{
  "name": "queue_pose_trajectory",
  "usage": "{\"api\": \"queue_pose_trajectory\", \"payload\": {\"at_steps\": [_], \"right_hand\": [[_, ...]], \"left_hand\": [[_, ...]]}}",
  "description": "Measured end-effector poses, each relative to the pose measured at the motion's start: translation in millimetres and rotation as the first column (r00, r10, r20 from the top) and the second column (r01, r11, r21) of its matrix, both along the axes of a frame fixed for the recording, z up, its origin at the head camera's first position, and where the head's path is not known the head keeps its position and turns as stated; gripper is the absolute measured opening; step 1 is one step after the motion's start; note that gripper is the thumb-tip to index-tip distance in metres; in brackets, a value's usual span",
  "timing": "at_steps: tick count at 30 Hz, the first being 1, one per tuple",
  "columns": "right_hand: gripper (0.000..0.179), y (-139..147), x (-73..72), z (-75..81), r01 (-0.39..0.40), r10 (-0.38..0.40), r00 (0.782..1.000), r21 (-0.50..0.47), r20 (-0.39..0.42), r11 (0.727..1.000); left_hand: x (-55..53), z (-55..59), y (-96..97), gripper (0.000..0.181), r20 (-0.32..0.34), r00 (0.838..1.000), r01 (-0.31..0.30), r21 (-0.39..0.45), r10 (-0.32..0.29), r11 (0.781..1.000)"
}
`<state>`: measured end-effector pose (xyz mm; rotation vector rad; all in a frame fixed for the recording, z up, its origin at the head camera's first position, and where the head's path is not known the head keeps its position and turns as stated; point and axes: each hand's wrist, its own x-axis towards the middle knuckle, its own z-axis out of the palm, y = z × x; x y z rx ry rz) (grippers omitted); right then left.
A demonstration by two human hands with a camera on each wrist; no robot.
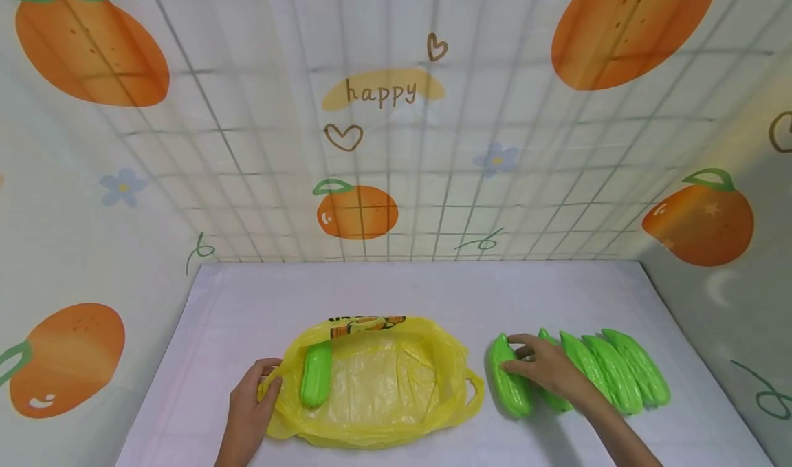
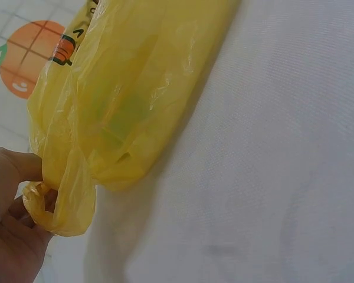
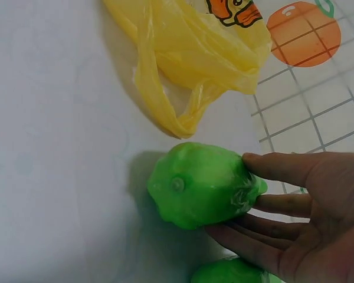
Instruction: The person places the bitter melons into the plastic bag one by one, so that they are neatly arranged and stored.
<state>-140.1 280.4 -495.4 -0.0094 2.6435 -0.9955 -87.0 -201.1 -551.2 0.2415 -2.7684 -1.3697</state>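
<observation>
A yellow plastic bag (image 1: 371,432) lies with its wide mouth facing up, and one green gourd-shaped vegetable (image 1: 317,377) is inside at its left. My left hand (image 1: 250,402) holds the bag's left rim by the handle loop (image 2: 76,206), thumb and fingers on either side. To the right of the bag, my right hand (image 1: 547,367) has thumb and fingers around a glossy, ridged green gourd-shaped vegetable (image 3: 194,186). This vegetable slants on the table, its blunt end with a small nub facing the right wrist camera. Part of its far end is hidden by the fingers.
More green gourd-shaped vegetables (image 1: 637,364) lie side by side at the right; the forearm covers part of them. The bag's right handle (image 1: 475,393) sticks out toward them. A white cloth covers the table (image 1: 421,288), and a patterned curtain (image 1: 396,157) stands behind.
</observation>
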Motion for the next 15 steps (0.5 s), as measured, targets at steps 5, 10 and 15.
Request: {"api": "queue_pose_trajectory", "payload": {"at_steps": [5,10,15], "right_hand": [[0.067,0.3,-0.4,-0.7,0.009,-0.009,1.0,-0.021,0.013,1.0],[0.068,0.8,-0.4,-3.3,0.016,-0.015,1.0,-0.04,0.022,0.999],[0.069,2.4,2.1,-1.5,0.016,-0.015,1.0,-0.084,0.013,0.996]], "left_hand": [[-1.2,0.6,0.2,0.023,0.013,1.0,0.003,-0.002,-0.003,1.0],[-1.4,0.2,0.1,0.024,0.014,1.0,0.002,-0.011,-0.002,1.0],[-1.1,-1.8,-0.6,0.023,0.002,1.0,-0.004,-0.016,0.004,1.0]]}}
